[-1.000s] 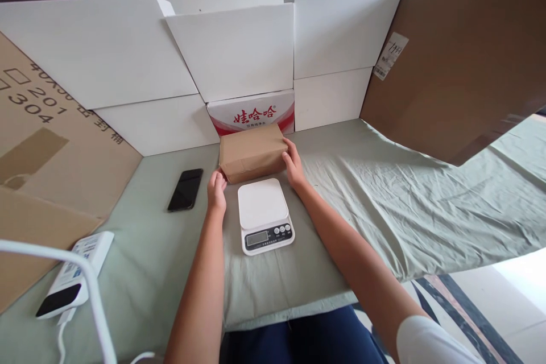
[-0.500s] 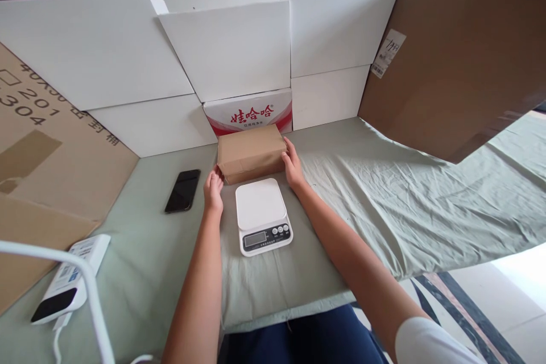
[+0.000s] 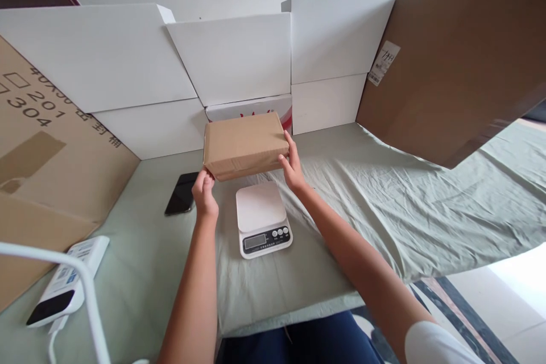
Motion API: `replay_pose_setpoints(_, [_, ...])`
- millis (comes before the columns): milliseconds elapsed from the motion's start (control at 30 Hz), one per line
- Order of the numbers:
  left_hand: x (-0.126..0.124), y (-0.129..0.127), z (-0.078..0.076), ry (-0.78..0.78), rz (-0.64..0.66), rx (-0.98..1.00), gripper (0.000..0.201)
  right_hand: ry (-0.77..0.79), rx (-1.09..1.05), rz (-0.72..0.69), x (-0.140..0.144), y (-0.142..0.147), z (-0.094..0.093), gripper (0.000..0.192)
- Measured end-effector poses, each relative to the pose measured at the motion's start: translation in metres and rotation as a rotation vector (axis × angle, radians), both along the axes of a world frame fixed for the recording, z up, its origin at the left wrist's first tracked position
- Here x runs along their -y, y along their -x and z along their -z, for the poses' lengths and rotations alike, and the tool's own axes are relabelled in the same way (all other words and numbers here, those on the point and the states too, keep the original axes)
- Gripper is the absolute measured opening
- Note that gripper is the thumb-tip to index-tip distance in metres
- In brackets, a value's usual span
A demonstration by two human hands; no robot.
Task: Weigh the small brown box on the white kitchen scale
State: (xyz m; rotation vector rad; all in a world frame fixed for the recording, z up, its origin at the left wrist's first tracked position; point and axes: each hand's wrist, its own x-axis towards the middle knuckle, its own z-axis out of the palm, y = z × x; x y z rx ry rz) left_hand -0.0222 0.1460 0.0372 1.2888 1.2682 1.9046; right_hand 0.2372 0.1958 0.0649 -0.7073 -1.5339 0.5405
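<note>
- At far left, a large brown cardboard sheet (image 3: 46, 148) with printed numbers, leaning at the edge of the surface (image 3: 362, 205), which carries a pale green cloth.
- In the near left corner, a white power bank (image 3: 68, 281) with a dark end, lying flat; a white curved tube (image 3: 63, 273) crossing in front of it.
- Further back, a black phone (image 3: 182, 193) lying flat on the cloth, just left of the left hand.
- Left hand (image 3: 203, 192) gripping the near left corner of the brown parcel (image 3: 244, 142), fingers curled around the lower edge.
- Brown parcel held in the air between both hands, raised off the cloth, a little tilted, above and behind the scale.
- White kitchen scale (image 3: 262, 217) resting on the cloth just below the parcel, platform bare, display and three buttons facing the person.
- Behind the parcel, a red and white carton (image 3: 256, 108), mostly hidden, standing among white boxes (image 3: 230, 57) stacked along the back.
- Right hand (image 3: 292, 164) pressed against the right end of the parcel, thumb on the near face, fingers spread up the side.
- At right, a big brown cardboard panel (image 3: 452, 62) with a small white label (image 3: 384, 62), leaning over the cloth.
</note>
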Motion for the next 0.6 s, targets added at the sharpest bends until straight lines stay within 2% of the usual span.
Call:
replay_pose_setpoints(133, [0.015, -0.001, -0.027, -0.11, -0.062, 0.004, 0.078, -0.054, 0.057, -0.027, 0.019, -0.011, -0.022, 0.075])
replay_pose_setpoints(200, [0.021, -0.001, -0.036, -0.136, -0.057, -0.011, 0.081, -0.06, 0.069, -0.054, 0.029, -0.019, -0.024, 0.076])
replay_pose_setpoints(267, [0.029, 0.0, -0.038, -0.139, -0.021, -0.042, 0.081, -0.047, 0.075, -0.054, 0.039, -0.028, -0.018, 0.076])
replay_pose_setpoints(333, [0.041, 0.002, -0.031, -0.115, 0.028, -0.075, 0.078, -0.032, 0.082, -0.04, 0.05, -0.037, -0.007, 0.075])
replay_pose_setpoints(400, [0.059, 0.004, -0.019, -0.072, 0.046, -0.091, 0.076, -0.023, 0.104, -0.036, 0.061, -0.044, 0.005, 0.075])
replay_pose_setpoints(500, [0.086, 0.006, 0.003, -0.028, -0.009, -0.069, 0.077, -0.024, 0.168, -0.071, 0.076, -0.048, 0.018, 0.072])
replay_pose_setpoints(600, [0.104, 0.006, 0.016, -0.012, -0.064, -0.042, 0.076, -0.045, 0.189, -0.104, 0.084, -0.046, 0.024, 0.068])
